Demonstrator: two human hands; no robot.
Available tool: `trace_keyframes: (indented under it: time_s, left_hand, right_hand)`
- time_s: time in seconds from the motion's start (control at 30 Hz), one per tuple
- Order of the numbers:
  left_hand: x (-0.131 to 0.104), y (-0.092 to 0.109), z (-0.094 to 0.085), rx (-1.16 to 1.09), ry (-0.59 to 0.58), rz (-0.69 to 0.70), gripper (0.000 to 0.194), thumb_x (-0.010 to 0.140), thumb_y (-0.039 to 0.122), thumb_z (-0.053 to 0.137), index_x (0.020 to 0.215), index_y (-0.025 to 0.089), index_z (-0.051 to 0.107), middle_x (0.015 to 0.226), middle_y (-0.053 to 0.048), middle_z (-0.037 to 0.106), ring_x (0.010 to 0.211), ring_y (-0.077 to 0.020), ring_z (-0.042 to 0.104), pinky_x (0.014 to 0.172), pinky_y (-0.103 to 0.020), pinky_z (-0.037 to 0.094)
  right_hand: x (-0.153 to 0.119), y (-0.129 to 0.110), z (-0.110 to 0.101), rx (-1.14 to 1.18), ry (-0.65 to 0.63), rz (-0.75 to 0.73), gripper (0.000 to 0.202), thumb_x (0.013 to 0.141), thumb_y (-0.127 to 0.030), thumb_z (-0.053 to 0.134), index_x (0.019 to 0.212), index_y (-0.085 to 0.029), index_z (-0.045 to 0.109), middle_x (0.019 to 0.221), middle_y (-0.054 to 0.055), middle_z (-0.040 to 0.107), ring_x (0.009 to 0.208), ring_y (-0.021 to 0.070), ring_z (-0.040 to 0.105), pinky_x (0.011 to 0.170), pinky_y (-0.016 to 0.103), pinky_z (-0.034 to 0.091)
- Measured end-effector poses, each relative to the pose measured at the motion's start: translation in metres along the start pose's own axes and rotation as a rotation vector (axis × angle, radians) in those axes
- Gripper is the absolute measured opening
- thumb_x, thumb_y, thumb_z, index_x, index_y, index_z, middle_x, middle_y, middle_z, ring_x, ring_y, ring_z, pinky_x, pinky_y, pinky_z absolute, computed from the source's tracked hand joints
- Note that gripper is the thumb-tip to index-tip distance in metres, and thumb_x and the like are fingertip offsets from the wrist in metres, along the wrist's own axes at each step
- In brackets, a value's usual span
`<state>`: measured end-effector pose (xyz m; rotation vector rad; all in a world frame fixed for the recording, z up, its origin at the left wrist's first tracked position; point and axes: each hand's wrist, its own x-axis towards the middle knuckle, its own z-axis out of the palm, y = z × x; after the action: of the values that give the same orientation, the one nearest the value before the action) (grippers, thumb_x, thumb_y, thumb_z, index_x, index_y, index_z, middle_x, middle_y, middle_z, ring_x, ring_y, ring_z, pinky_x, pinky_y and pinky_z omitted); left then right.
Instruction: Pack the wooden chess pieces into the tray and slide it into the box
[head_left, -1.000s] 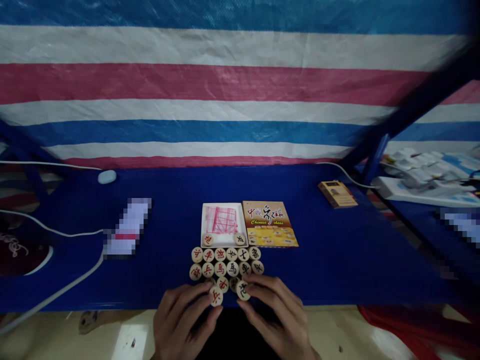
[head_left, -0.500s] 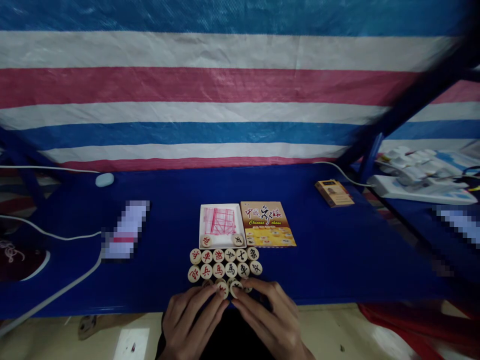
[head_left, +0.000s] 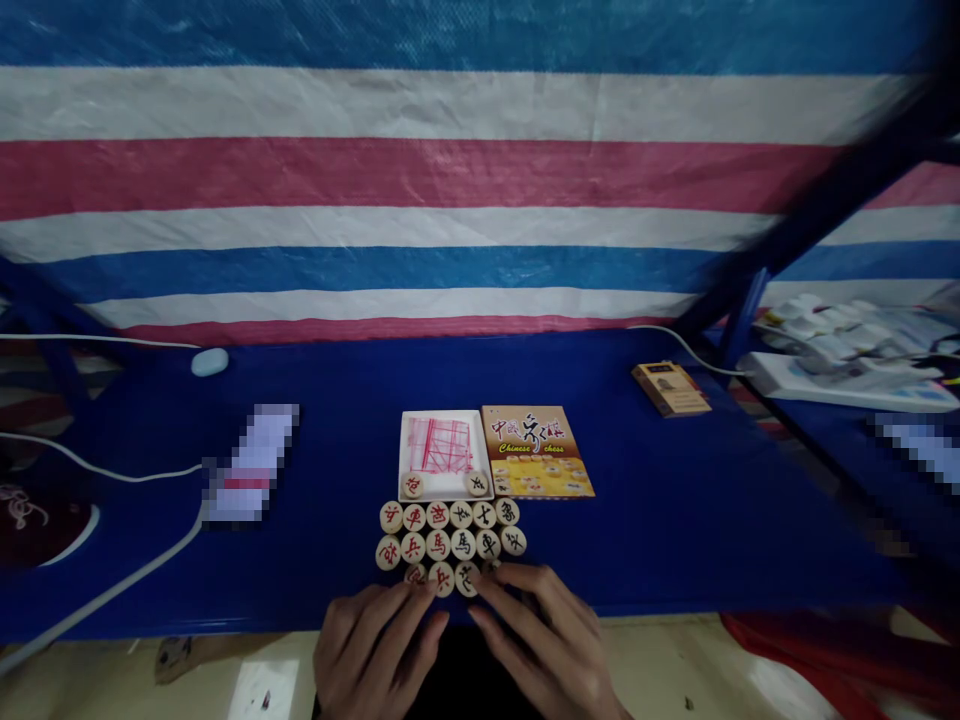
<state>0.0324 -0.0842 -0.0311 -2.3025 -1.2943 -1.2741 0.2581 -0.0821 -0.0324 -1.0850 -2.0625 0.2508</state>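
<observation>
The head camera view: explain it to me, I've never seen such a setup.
There is no machine here: a person works bare-handed, and a camera worn on the head looks forward and down. On the blue table lie rows of round chess pieces, red-marked ones left, black-marked ones right. Beyond them are a white tray with two more pieces and a "Chinese chess" package. The left hand touches a red-marked piece; the right hand touches a black-marked one. Neither seems lifted.

Open stretch of blue tabletop [head_left: 615,440] between game box [head_left: 538,452] and small carton [head_left: 671,388], chess pieces [head_left: 438,545] before the tray [head_left: 447,488]
</observation>
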Motion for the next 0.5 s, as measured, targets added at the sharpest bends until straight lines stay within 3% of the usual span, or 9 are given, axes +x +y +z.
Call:
trace_keyframes:
  time_s: [0.13, 0.27, 0.37, 0.5]
  left_hand:
    - [0.029, -0.014, -0.018, -0.066, 0.025, -0.098, 0.025, 0.084, 0.005, 0.071, 0.105, 0.018, 0.073, 0.091, -0.002, 0.078, 0.08, -0.0157, 0.069, 0.075, -0.031, 0.052]
    - [0.085, -0.048, -0.021, -0.152, -0.001, -0.274, 0.019, 0.092, 0.013, 0.065, 0.106, 0.023, 0.073, 0.095, -0.001, 0.072, 0.078, -0.013, 0.065, 0.07, -0.027, 0.051]
    - [0.129, -0.077, -0.003, -0.203, -0.125, -0.338, 0.015, 0.097, 0.022, 0.06, 0.105, 0.024, 0.073, 0.095, -0.001, 0.07, 0.073, -0.0117, 0.061, 0.066, -0.026, 0.049]
    - [0.158, -0.105, 0.037, -0.162, -0.299, -0.2, 0.019, 0.099, 0.03, 0.057, 0.106, 0.022, 0.072, 0.101, -0.003, 0.071, 0.09, -0.0167, 0.063, 0.081, -0.031, 0.05]
  right_hand:
    - [0.014, 0.008, -0.013, 0.014, 0.096, 0.025, 0.041, 0.089, -0.01, 0.064, 0.127, -0.025, 0.068, 0.104, 0.006, 0.071, 0.09, 0.0188, 0.07, 0.07, 0.031, 0.06]
    - [0.061, 0.026, -0.031, -0.045, 0.182, 0.084, 0.032, 0.09, -0.014, 0.064, 0.119, -0.027, 0.07, 0.105, 0.005, 0.071, 0.098, 0.0212, 0.068, 0.083, 0.038, 0.058]
    - [0.111, 0.044, -0.038, -0.11, 0.063, 0.038, 0.023, 0.094, -0.021, 0.061, 0.114, -0.026, 0.072, 0.108, 0.005, 0.072, 0.1, 0.0222, 0.066, 0.086, 0.04, 0.054]
    - [0.161, 0.069, -0.028, -0.252, -0.162, -0.018, 0.028, 0.1, -0.029, 0.053, 0.121, -0.02, 0.069, 0.114, 0.009, 0.071, 0.105, 0.0248, 0.062, 0.09, 0.042, 0.05]
